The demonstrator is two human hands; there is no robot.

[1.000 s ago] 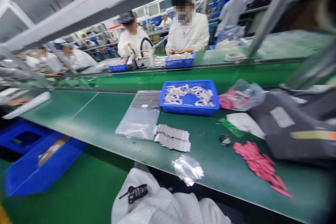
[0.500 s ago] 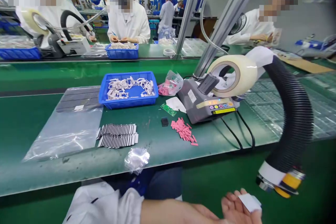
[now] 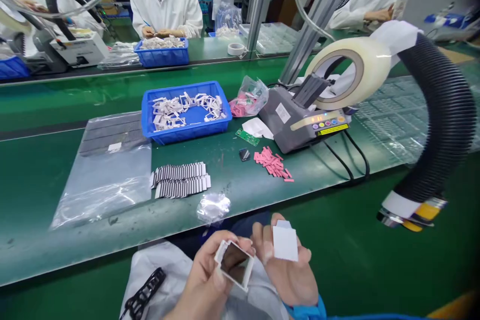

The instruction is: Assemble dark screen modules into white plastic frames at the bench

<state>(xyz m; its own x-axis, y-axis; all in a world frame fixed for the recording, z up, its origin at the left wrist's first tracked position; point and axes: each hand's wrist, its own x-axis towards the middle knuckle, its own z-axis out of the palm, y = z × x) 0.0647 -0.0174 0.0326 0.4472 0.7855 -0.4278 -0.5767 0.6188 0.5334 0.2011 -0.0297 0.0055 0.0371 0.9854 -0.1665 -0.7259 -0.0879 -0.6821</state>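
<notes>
Head view: a green workbench (image 3: 243,197) runs across us, blue tray (image 3: 183,133) at 12 o'clock. At 6 o'clock, our left hand (image 3: 202,280) pinches a white plastic frame (image 3: 235,276); our half-open right hand (image 3: 288,275) carries a white square pad (image 3: 285,241).

The head camera looks forward and down from the person's own head, across a green workbench (image 3: 37,180). The left hand (image 3: 208,275) and right hand (image 3: 288,272) sit very near, at the frame's bottom edge, and a co-worker (image 3: 163,0) stands well beyond.
</notes>
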